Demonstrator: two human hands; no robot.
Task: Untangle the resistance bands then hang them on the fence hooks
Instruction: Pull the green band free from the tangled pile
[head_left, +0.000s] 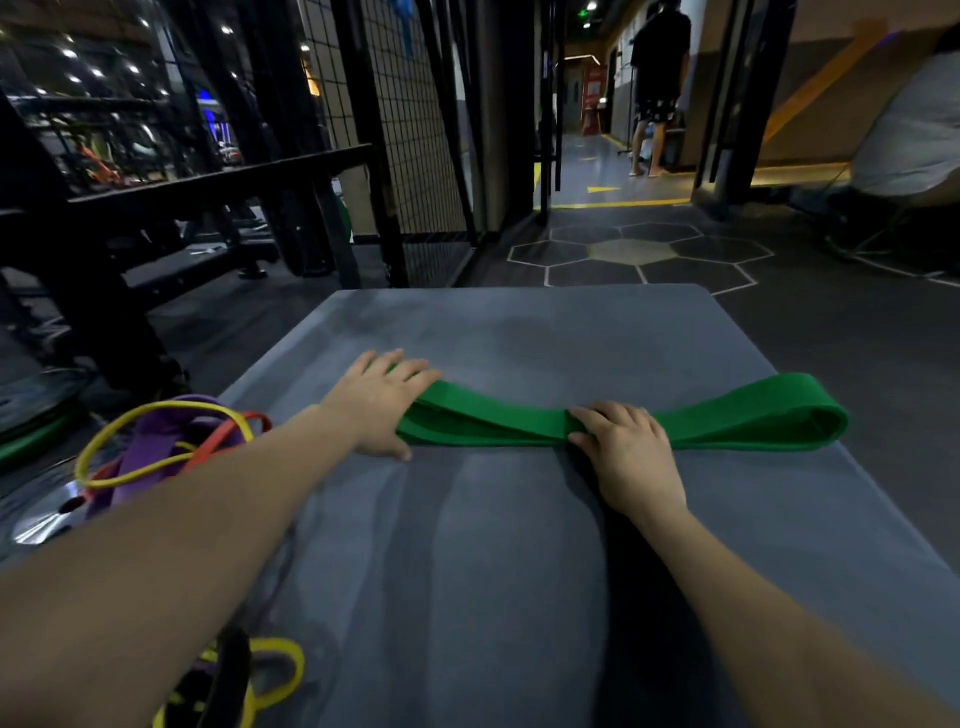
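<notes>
On mat (467, 545): green band (727, 421) flat across middle, looped end at mat's right edge. Left hand (379, 405) presses band's left end, fingers straight. Right hand (628, 452) grips band's middle, fingers curled over it. Tangled bands (166, 441) off mat's left edge. Mesh fence (405, 130) beyond mat's far left corner.

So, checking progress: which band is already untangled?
The green band, laid flat alone on the mat; the yellow, purple and red bands lie tangled beside it.

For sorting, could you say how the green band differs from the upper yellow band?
The green band is wide and flat, the yellow band thin. The green band lies on the mat under the left hand and right hand; the yellow band sits tangled, untouched. Both are loops.
</notes>
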